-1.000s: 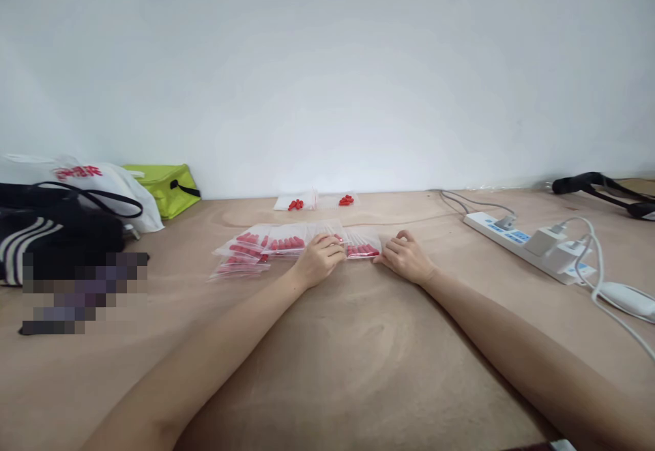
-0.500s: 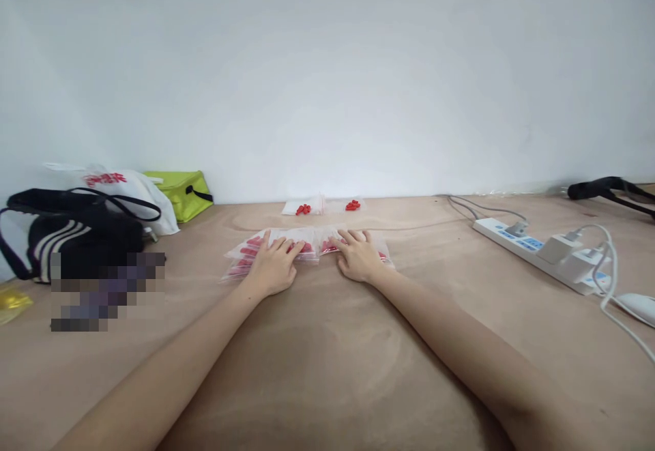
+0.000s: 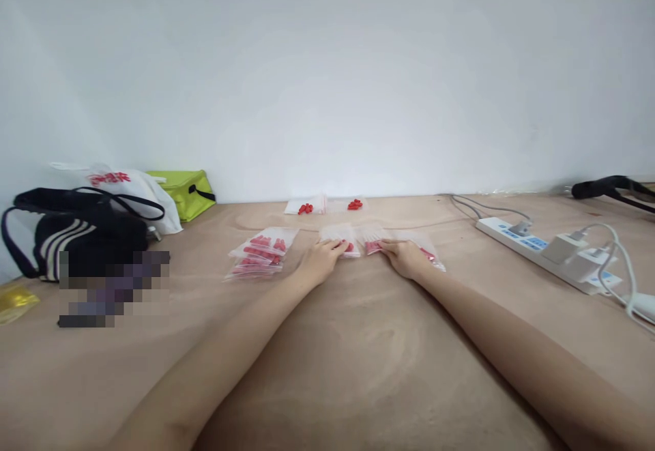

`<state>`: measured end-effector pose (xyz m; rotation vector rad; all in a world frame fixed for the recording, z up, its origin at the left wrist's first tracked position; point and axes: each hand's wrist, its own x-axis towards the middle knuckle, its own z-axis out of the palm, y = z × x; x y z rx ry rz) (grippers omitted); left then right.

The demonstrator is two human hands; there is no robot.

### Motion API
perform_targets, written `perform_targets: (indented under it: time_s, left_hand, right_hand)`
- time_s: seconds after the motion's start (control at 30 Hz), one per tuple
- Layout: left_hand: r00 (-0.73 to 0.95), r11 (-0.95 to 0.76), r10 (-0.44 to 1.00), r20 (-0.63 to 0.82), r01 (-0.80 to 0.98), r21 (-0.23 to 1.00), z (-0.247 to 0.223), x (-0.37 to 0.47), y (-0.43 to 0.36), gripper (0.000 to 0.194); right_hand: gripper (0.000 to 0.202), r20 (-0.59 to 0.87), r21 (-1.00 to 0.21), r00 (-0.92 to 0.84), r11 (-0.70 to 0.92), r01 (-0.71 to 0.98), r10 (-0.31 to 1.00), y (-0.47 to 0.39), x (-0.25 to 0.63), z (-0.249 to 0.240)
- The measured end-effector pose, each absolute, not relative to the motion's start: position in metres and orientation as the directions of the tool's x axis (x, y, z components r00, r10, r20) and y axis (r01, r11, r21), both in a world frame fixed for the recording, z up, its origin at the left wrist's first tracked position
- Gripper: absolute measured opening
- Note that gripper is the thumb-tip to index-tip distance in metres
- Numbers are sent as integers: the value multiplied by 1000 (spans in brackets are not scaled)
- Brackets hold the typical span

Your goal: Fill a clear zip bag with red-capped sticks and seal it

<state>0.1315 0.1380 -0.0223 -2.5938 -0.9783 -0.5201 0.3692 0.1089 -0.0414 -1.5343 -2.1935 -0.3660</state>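
My left hand [image 3: 321, 261] rests palm down, its fingertips on a clear bag [image 3: 350, 248] with red pieces. Its fingers are spread and lie flat. Beside it, my right hand [image 3: 404, 256] touches another bag of red pieces [image 3: 372, 248], fingers stretched out over it; part of a further bag [image 3: 428, 254] shows beyond that hand. Left of my hands lie several overlapping bags of red pieces [image 3: 260, 253]. Near the wall are two more clear bags, the left one [image 3: 306, 209] and the right one [image 3: 355, 204], each with red pieces.
A black bag [image 3: 97, 236], a white plastic bag [image 3: 166, 212] and a green box-shaped bag [image 3: 187, 195] stand at the left. At the right are a white power strip [image 3: 532, 250] with plugs and cables, and a black object [image 3: 606, 186].
Both hands have moved right, with bags beneath their fingers. The left pile of bags is now uncovered, and a gap separates it from the bags under my hands.
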Motion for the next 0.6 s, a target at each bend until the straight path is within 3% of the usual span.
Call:
perform_targets:
  time_s: [0.17, 0.3, 0.43, 0.6]
  left_hand:
    - [701, -758, 557, 445, 648, -72, -29, 198, 138, 33]
    - [671, -751, 537, 511, 656, -73, -24, 208, 124, 39]
    - [602, -657, 610, 514, 748, -96, -4, 153, 114, 49]
    - [411, -399, 850, 329, 911, -105, 29, 45, 124, 61]
  right_hand:
    - [35, 457, -106, -250, 332, 937, 854, 98, 428, -46]
    - [37, 565, -8, -230, 284, 959, 793, 86, 430, -39]
    - [43, 678, 115, -360, 391, 913, 641, 75, 390, -28]
    - [29, 686, 130, -475, 550, 825, 551, 77, 327, -25]
